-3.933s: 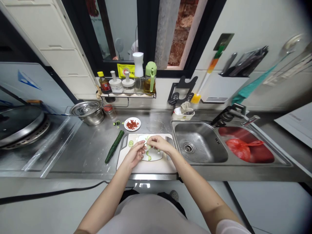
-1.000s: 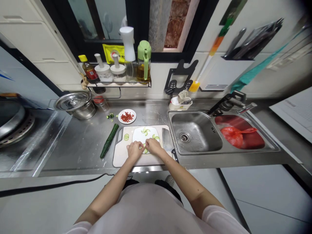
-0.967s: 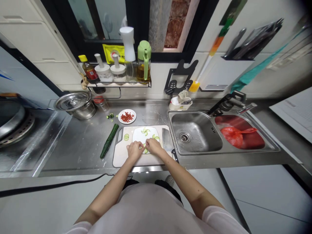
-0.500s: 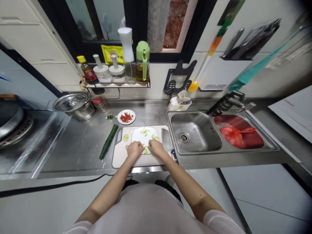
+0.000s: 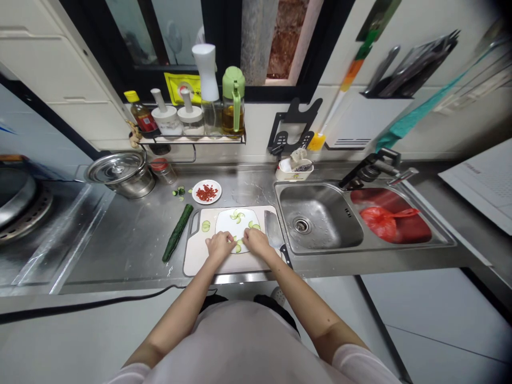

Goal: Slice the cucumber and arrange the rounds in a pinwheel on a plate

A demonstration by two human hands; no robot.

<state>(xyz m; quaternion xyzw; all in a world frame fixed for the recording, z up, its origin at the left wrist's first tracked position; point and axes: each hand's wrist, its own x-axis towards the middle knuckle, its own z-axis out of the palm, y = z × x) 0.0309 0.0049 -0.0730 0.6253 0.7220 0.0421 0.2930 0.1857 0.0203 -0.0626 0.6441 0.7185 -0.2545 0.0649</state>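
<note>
A white plate [image 5: 226,220] lies on a cutting board [image 5: 196,253], with thin cucumber slices [image 5: 237,216] fanned out near its far edge. More slices [image 5: 239,247] lie at the near edge, between my hands. My left hand [image 5: 221,245] reaches over the plate's near left side, fingertips pinched on a cucumber slice. On the near right side, my right hand [image 5: 256,241] is closed with its fingers curled inward; what they hold is hidden. Just beyond it sit further slices [image 5: 253,225]. A knife [image 5: 273,229] rests along the board's right side. Some cucumber rounds [image 5: 205,226] lie on the board's left.
A whole cucumber [image 5: 177,233] lies left of the board. Behind are a small plate [image 5: 199,199] of chopped red pieces and some cucumber scraps [image 5: 178,191]. A lidded pot [image 5: 134,184] stands farther left. The sink [image 5: 328,234] adjoins on the right, a red bag [image 5: 378,223] in its second basin.
Both hands stay almost where they were over the near part of the plate. The whole view has shifted very slightly; no object has visibly moved.
</note>
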